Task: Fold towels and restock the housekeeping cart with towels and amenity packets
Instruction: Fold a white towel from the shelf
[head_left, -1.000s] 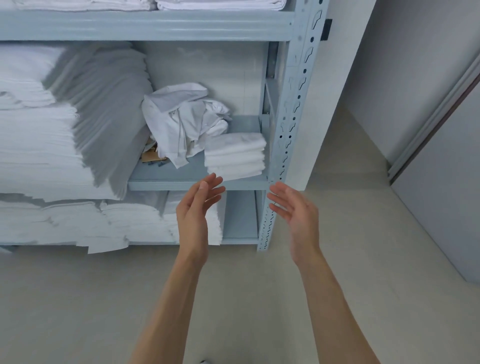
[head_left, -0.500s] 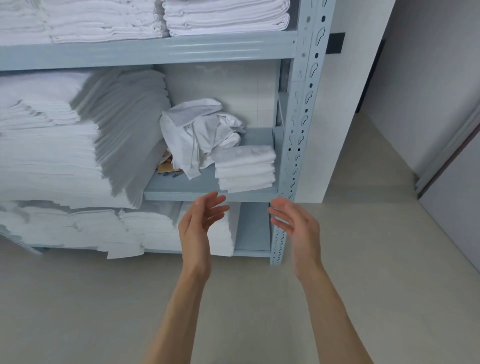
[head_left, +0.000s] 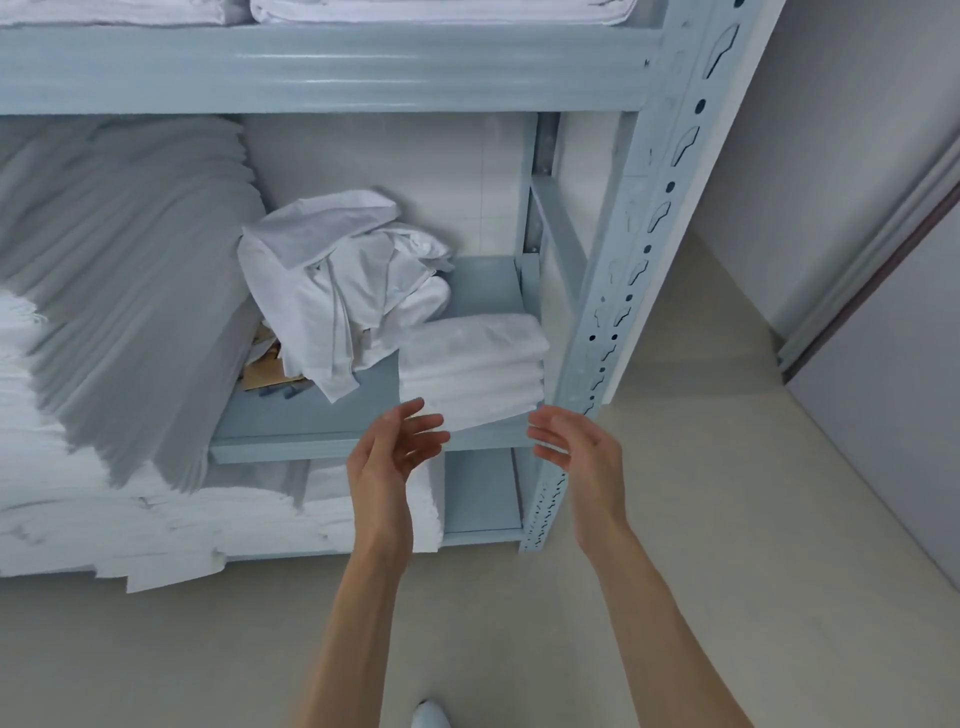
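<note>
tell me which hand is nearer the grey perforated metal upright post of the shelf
Right. The right hand sits just in front of the grey perforated metal upright post; the left hand is further left, below the folded white towel stack.

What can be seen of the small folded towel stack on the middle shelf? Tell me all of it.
The folded towel stack is white, soft terry by its look, several neat layers with rounded folds facing right. It lies flat on the grey-blue shelf, at its front right corner beside the upright post. A crumpled white cloth abuts its left rear. Neither hand visibly touches it.
</note>
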